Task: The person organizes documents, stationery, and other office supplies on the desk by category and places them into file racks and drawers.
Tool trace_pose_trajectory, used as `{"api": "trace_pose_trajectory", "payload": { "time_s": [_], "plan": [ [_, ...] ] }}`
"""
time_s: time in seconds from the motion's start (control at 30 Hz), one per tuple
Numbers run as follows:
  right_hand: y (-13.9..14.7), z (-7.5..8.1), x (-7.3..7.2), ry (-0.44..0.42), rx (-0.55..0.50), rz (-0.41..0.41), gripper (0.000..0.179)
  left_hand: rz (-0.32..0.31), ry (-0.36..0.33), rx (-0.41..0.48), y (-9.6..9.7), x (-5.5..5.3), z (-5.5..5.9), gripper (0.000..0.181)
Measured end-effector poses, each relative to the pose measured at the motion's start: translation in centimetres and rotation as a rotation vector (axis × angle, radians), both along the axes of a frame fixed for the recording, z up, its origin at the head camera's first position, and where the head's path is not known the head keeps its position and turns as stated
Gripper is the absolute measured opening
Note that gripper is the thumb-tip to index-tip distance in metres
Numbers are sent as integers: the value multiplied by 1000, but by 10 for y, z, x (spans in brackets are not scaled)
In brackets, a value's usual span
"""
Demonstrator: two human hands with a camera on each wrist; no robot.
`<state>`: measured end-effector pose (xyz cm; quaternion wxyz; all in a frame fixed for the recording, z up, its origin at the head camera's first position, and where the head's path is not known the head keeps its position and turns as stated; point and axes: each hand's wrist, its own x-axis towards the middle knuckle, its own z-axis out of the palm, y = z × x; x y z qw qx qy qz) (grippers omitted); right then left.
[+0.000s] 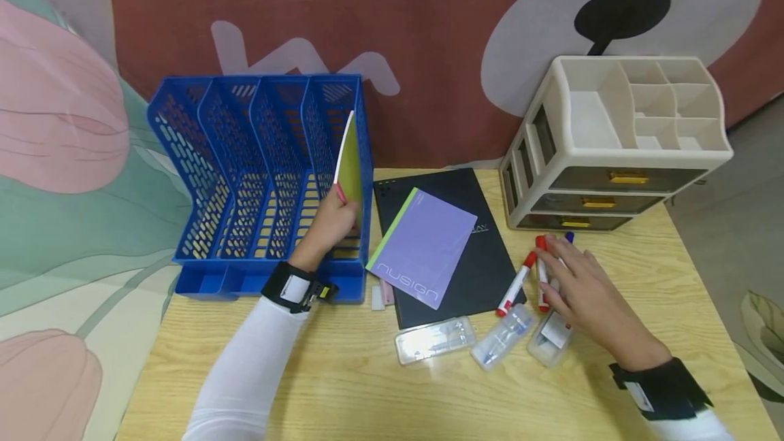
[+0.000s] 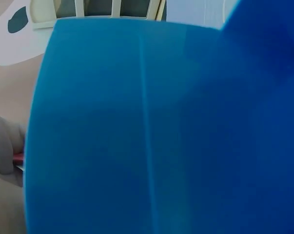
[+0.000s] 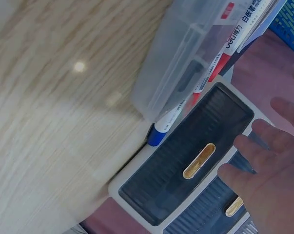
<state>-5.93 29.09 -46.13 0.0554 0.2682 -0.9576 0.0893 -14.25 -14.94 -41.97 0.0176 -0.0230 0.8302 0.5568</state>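
My left hand (image 1: 327,226) pinches the near edge of a thin notebook with a yellow-green cover (image 1: 350,162). It stands upright in the rightmost compartment of a blue file rack (image 1: 366,196). In the left wrist view the rack's side wall (image 2: 103,122) hides most of that hand. Over some markers my right hand (image 1: 591,291) is spread with loose fingers, gripping nothing. Beneath and beside it are a red-capped marker (image 1: 542,288), another red marker (image 1: 516,286) and a blue-capped marker (image 3: 168,119). A clear case (image 1: 545,350) lies partly under this hand.
A purple notebook (image 1: 425,243) lies on a black folder (image 1: 490,264) mid-table. Two clear cases (image 1: 435,340) (image 1: 502,337) lie in front. At the right back stands a white drawer organizer (image 1: 643,155). An eraser-like white block (image 1: 377,298) is beside the rack.
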Motion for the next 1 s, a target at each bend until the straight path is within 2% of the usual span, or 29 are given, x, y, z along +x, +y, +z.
{"api": "trace_pose_trajectory", "payload": {
  "time_s": [0.17, 0.23, 0.47, 0.53, 0.87, 1.0],
  "plan": [
    [4, -2, 2, 11, -23, 2, 69, -10, 2, 60, -1, -1, 0, 27],
    [6, -3, 3, 12, -29, -2, 69, -6, 2, 58, 0, -2, 0, 28],
    [12, -4, 6, 1, -16, -30, 71, 11, 56, -116, 3, -4, 2, 60],
    [12, -5, 6, -16, -4, -42, 70, 10, 55, -143, 4, -4, 2, 62],
    [14, -7, 9, -58, 52, -97, 73, 31, 36, -17, 3, -3, -1, 40],
    [15, -9, 10, -66, 47, -107, 75, 14, 97, -35, 2, -2, -2, 39]
  ]
}}
